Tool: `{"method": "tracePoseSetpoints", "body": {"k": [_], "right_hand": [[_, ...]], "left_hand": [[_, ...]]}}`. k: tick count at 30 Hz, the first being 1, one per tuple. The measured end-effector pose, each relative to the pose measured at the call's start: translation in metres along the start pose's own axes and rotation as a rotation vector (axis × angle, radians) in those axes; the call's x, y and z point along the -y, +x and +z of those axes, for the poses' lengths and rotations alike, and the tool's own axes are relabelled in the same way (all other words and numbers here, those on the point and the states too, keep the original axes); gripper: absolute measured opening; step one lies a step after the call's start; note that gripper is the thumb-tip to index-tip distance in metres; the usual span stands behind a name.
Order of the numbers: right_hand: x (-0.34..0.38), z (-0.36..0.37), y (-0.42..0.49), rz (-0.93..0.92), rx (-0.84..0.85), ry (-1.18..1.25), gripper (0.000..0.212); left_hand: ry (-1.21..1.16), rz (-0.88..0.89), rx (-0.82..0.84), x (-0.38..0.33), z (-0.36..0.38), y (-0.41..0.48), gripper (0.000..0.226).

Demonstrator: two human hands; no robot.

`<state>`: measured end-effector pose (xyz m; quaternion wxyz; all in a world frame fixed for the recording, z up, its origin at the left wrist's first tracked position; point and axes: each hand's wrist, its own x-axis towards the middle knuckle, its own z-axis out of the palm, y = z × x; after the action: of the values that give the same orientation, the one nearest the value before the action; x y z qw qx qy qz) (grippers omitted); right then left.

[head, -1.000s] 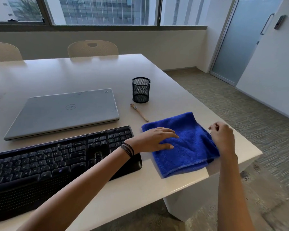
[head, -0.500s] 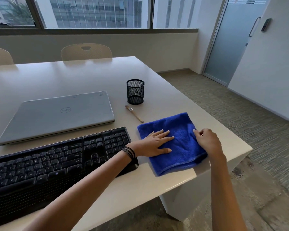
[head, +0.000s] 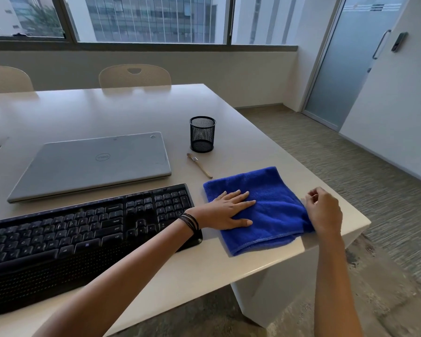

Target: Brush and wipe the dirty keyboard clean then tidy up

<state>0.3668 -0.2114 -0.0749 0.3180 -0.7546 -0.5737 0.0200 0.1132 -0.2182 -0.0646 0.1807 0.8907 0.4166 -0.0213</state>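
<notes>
Nearest: keyboard [head: 83, 227], left of blue cloth [head: 272, 190]. Flat on cloth: left hand [head: 229, 211], fingers straight, spread. At cloth's right edge: right hand [head: 323, 210], curled, pinch unclear. Beyond: brush [head: 199, 166], handle end toward cloth, nearer left hand; mesh cup [head: 202, 135] behind.

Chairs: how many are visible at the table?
2. One chair behind the far edge of the table, centre; the other chair at far left, partly cut off. More may be hidden.

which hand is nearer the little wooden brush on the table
Left. The left hand lies flat on the blue cloth, just this side of the brush. The right hand is over the cloth's right edge, farther off to the right.
</notes>
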Motion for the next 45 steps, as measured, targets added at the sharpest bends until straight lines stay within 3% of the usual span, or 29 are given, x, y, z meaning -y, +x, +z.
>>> {"method": "tracePoseSetpoints", "body": {"k": [2, 4, 7, 10, 13, 15, 17, 23, 31, 37, 41, 45], "right_hand": [[0.006, 0.0, -0.002, -0.09, -0.092, 0.1, 0.008], [0.019, 0.002, -0.001, -0.226, -0.04, 0.178, 0.015], [0.037, 0.012, -0.002, -0.355, 0.299, 0.175, 0.036], [0.045, 0.02, -0.002, -0.243, 0.501, 0.054, 0.044], [0.055, 0.02, 0.0, -0.268, 0.36, -0.002, 0.038], [0.064, 0.019, 0.001, -0.329, 0.192, 0.073, 0.029], [0.076, 0.021, 0.003, -0.385, 0.133, 0.187, 0.022], [0.125, 0.045, 0.019, -0.521, 0.334, 0.295, 0.018], [0.187, 0.095, 0.007, -0.488, 0.481, 0.038, 0.032], [0.212, 0.113, 0.006, -0.549, 0.435, -0.126, 0.031], [0.216, 0.127, 0.009, -0.662, 0.385, -0.17, 0.045], [0.221, 0.133, 0.014, -0.628, 0.405, -0.212, 0.029]], "left_hand": [[0.017, -0.005, 0.0, -0.001, 0.002, 0.0, 0.067], [0.031, -0.008, -0.007, -0.001, 0.005, 0.0, 0.067], [0.009, 0.003, -0.022, 0.003, 0.005, -0.001, 0.067], [-0.038, 0.005, -0.077, 0.008, 0.001, -0.003, 0.063], [-0.101, -0.016, -0.12, 0.014, -0.003, -0.008, 0.056], [-0.152, -0.035, -0.153, 0.017, -0.007, -0.015, 0.051], [-0.204, -0.052, -0.197, 0.021, -0.01, -0.024, 0.046], [-0.257, -0.078, -0.445, 0.04, -0.024, -0.056, 0.034], [-0.197, -0.263, -0.504, 0.095, -0.051, -0.071, 0.031], [-0.204, -0.213, -0.502, 0.125, -0.067, -0.062, 0.029], [-0.202, -0.167, -0.5, 0.139, -0.079, -0.049, 0.028], [-0.173, -0.183, -0.563, 0.159, -0.089, -0.037, 0.029]]}}
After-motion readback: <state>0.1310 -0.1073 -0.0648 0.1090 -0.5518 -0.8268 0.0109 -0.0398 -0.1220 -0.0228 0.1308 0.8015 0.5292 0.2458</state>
